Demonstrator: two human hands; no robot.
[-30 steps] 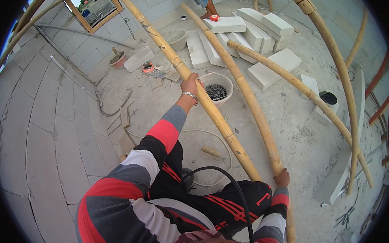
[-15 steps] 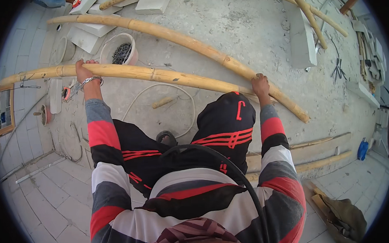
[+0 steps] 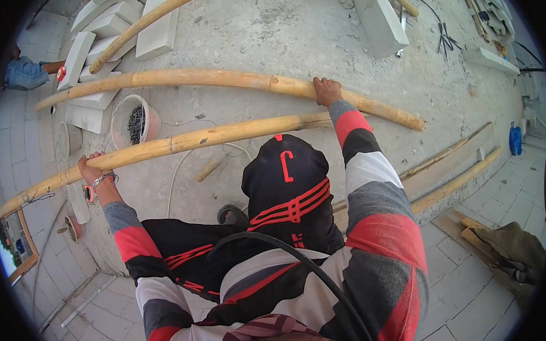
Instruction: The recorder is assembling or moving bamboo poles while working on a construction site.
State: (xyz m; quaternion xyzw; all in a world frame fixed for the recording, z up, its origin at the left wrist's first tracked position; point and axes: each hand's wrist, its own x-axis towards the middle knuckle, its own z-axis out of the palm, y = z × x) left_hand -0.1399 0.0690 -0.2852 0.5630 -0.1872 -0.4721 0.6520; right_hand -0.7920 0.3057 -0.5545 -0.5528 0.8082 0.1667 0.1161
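Two long bamboo poles lie across the view in front of me. Fingers of my left hand (image 3: 92,170) are wrapped round the nearer pole (image 3: 195,136) at the lower left. My right hand (image 3: 326,90), reached forward, grips the farther pole (image 3: 228,79) toward its right end. Between the poles at the left sits a white bucket (image 3: 152,121) with small dark metal pieces inside. A pale hose (image 3: 173,190) and a short bamboo piece (image 3: 208,170) lie on the floor under the nearer pole. My bent knee (image 3: 285,171) is beside that pole.
Stacked white blocks (image 3: 154,28) and another bamboo pole (image 3: 152,16) are at upper left, with a co-worker's leg (image 3: 24,72) beside them. A long block (image 3: 380,29) stands farther ahead. At right are planks (image 3: 450,160), a blue bag (image 3: 515,138) and olive cloth (image 3: 513,254).
My view has swung round to the right, so the poles now run more level. My right hand has shifted forward along with the farther pole. My left hand still holds the nearer pole.
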